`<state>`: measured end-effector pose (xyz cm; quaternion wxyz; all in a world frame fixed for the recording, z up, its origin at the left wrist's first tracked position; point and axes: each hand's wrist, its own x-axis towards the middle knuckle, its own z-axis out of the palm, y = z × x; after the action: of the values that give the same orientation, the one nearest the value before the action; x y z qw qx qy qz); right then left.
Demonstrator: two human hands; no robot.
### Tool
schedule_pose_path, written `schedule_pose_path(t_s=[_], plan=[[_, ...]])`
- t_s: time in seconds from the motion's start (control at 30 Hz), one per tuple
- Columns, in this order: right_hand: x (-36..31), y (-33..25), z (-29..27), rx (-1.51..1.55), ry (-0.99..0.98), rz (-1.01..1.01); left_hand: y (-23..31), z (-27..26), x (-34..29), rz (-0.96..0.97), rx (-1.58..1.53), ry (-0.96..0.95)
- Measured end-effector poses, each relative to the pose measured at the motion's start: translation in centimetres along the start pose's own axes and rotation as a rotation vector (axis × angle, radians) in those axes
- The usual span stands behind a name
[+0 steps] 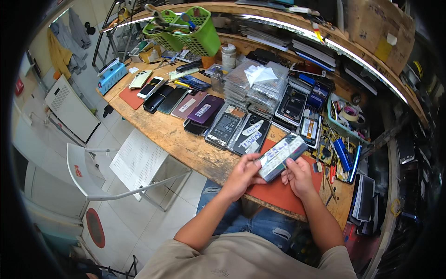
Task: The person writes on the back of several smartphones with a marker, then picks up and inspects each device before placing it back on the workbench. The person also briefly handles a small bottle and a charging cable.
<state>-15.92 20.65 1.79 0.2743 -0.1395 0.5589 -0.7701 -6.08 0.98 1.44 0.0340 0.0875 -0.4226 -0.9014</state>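
Note:
Above the red mat [304,197] I hold a flat, dark, phone-like slab [281,156] with a pale, marked strip along its upper face. It is tilted, its far right end raised. My left hand [242,176] grips its near left end between thumb and fingers. My right hand [298,175] is closed on its near edge, thumb on top. Just beyond lie an opened phone [226,125] with its battery showing and a dark phone back [252,133] with handwritten white labels. A purple phone [207,109] with a label lies to their left.
Stacked clear plastic trays [253,88] stand behind the phones. Green baskets [200,35] of tools hang at the back. Tools and parts crowd the bench on the right, beside a teal basket [346,122] of tape rolls. A white chair [139,158] stands at the left.

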Motion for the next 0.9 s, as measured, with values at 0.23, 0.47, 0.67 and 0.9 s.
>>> schedule_pose_path(t_s=[0.23, 0.47, 0.67, 0.9], plan=[[0.2, 1.1, 0.8, -0.21, -0.141, -0.018, 1.0, -1.9, -1.6, 0.009, 0.082, -0.006], [-4.7, -0.1, 5.3, -1.003, -0.117, -0.233, 11.2, -15.6, -2.2, 0.511, -0.094, 0.353], [-6.6, 2.8, 11.7, -1.408, 0.075, -0.526, 25.3, -35.1, -0.2, 0.865, 0.176, 0.988], [-5.6, 5.0, 13.1, -1.629, 0.259, -0.561, 40.4, -52.7, 7.6, 0.752, 0.107, 1.196]])
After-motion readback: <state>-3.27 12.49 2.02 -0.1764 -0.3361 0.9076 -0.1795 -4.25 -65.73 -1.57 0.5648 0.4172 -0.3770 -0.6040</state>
